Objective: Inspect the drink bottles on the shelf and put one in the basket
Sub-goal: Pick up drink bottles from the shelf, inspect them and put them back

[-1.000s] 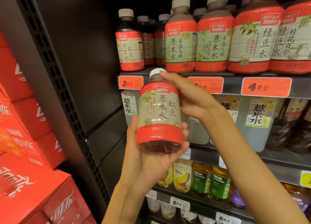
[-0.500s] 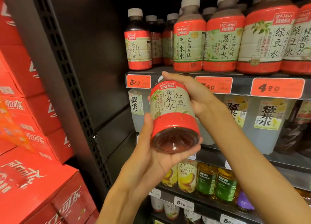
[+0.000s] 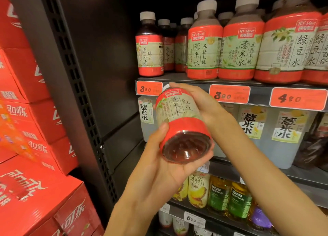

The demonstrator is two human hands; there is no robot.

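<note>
**Bottle tipped, base to camera**

The bottle [image 3: 181,122] tilts further than a moment ago, and its clear round base now faces us, dark reddish drink showing through. Red-and-cream label, cap end away, held in front of the shelf [image 3: 257,92]. Left hand [image 3: 159,172] cradles the base, fingers curled round it; right hand [image 3: 198,104] grips the upper part. Three orange price tags [image 3: 229,94] line the shelf edge.
</note>
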